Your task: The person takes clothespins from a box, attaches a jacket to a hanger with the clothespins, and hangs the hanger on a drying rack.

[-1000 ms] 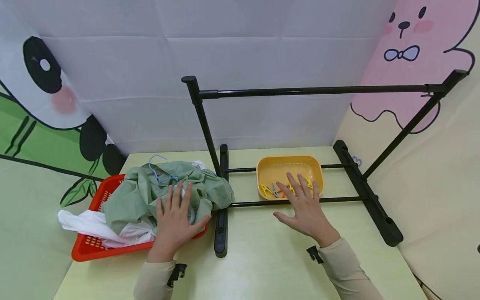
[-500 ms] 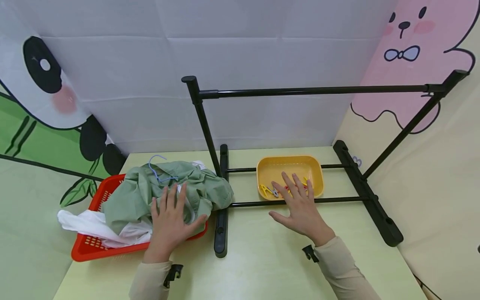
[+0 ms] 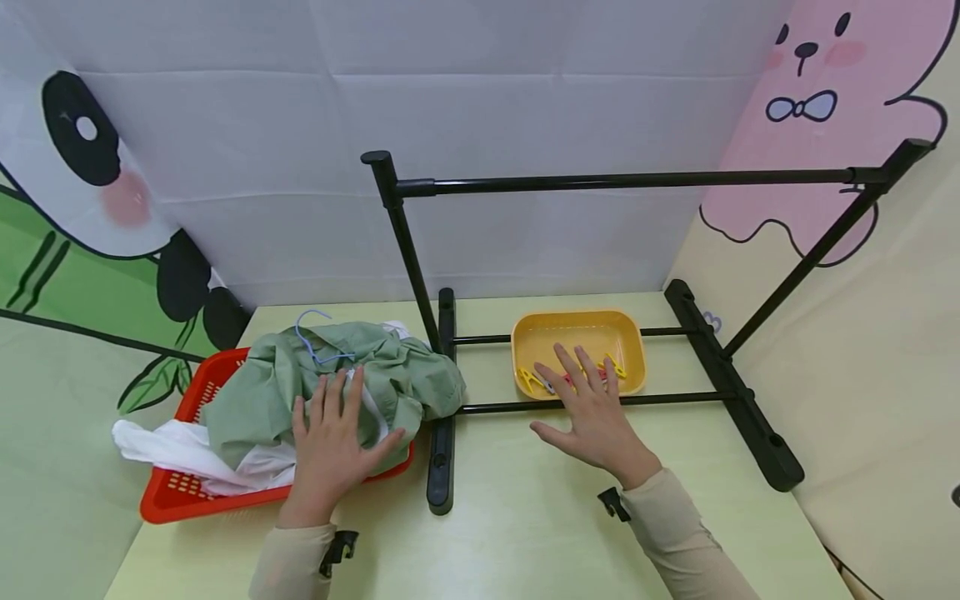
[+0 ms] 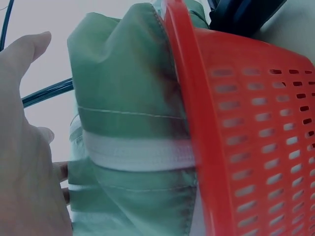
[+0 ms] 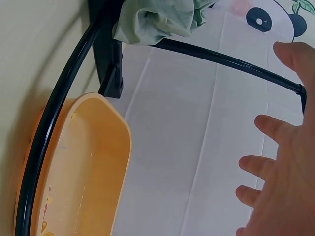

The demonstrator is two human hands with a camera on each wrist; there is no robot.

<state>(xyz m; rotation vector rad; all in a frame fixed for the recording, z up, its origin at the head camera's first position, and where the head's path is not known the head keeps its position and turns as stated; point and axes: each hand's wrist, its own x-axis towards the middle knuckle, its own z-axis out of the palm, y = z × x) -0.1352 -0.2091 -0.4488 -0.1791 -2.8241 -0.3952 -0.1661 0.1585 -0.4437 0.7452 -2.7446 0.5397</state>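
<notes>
My left hand [image 3: 330,454], fingers spread and holding nothing, hovers over the near side of a red basket [image 3: 161,496]. Green clothing [image 3: 262,392] with a white stripe is heaped in the basket, and a blue hanger [image 3: 306,337] pokes out of it. White cloth [image 3: 176,446] hangs over the basket's left rim. My right hand [image 3: 600,425], also spread and holding nothing, is above the front edge of a yellow tray [image 3: 573,329]. Several small coloured clips [image 3: 531,382] lie in the tray, partly hidden by that hand. In the left wrist view the green clothing [image 4: 128,98] bulges above the basket rim.
A black metal rack [image 3: 622,182] stands on the pale table [image 3: 525,517], its two lower bars passing by the tray. The rack's left foot [image 3: 441,467] is right beside the basket. A white sheet [image 3: 525,108] covers the back, with cartoon animals on the walls.
Both hands have drifted slightly left, still spread. The basket, tray and rack have stayed in place.
</notes>
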